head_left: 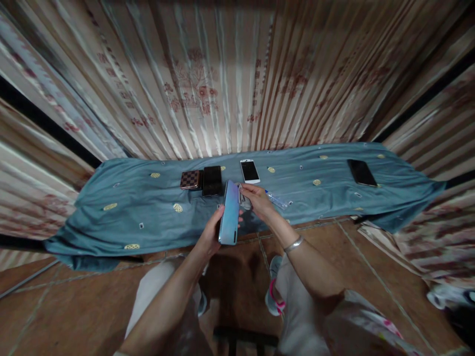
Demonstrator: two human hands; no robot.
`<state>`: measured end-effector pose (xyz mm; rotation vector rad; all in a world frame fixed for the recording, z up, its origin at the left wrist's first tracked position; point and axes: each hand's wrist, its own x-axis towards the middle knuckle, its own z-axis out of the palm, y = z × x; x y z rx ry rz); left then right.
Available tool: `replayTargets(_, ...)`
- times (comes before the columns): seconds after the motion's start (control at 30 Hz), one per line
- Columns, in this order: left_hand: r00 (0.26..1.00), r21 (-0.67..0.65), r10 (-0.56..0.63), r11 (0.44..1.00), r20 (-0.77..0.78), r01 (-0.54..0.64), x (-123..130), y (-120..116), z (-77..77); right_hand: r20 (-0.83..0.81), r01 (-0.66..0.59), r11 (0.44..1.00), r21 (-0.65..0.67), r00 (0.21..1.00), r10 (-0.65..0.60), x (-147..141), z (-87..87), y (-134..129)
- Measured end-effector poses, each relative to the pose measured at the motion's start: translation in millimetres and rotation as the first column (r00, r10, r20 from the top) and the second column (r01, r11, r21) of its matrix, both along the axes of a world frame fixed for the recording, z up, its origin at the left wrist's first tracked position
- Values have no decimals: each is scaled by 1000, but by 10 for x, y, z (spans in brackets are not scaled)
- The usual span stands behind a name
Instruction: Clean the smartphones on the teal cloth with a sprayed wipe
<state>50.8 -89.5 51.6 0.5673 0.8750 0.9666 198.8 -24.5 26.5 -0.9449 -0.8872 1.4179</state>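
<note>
While the left hand (pixel 211 231) grips a blue phone (pixel 229 212) over the draped surface (pixel 148 198), right hand (pixel 257 199) pinches a grey item (pixel 244 202), probably cloth, at the phone's right edge; white phone (pixel 250 171) lies beyond, checkered case (pixel 190 179) left.

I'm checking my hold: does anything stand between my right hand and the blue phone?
Yes, a grey cloth, bunched in your right hand beside the right edge of the blue phone. Whether it touches the phone is unclear. Your left hand holds the phone.
</note>
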Motion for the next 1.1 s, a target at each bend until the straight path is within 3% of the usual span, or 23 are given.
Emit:
replayTargets(0.27,999,-52,22,998,-35,-24,28,76,-24,305,19,981,192,949,-78,-28,-66,21)
replayTargets(0.43,996,-50,26,998,-91,-30,17,69,-32,630,-20,920,392,734,-252,-58,45,-84)
replayTargets(0.6,992,-6,65,998,-104,-66,11,14,-17,705,-138,839,526,624,-338,-106,197,-236)
replayTargets(0.9,990,99,134,986,34,-136,4,10,-51,710,-260,763,592,615,-341,-297,314,-473)
replayTargets(1.1,970,93,217,969,107,-227,-90,49,-21,730,-360,743,565,637,-247,-415,353,-666)
